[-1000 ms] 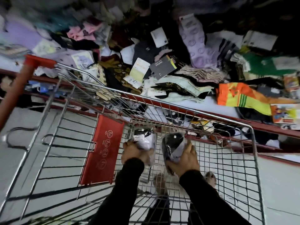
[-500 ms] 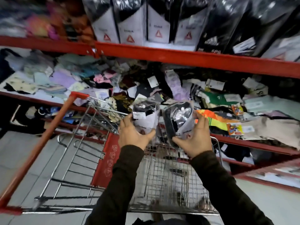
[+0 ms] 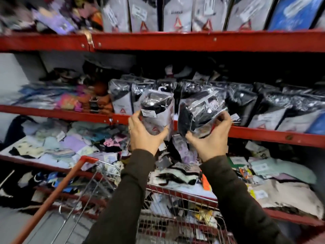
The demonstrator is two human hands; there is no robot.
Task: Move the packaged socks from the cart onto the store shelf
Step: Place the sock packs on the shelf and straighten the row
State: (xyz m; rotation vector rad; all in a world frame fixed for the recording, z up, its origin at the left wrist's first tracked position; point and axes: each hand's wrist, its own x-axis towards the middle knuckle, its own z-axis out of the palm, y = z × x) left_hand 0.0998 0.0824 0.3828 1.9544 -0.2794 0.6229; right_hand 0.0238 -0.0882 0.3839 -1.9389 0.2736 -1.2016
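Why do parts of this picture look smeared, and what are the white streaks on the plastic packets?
Head view: the upper-left shelf goods are smeared by motion blur; the hands, left and right, look sharper. The streaks are glare on the sock packets. The red shelf rails bow from the wide lens.

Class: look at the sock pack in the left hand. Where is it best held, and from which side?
Grip the sock pack by its lower half, coming from below, as the left hand does. It stands upright, hang tab on top; the soft plastic bag suits fingers cupping both edges.
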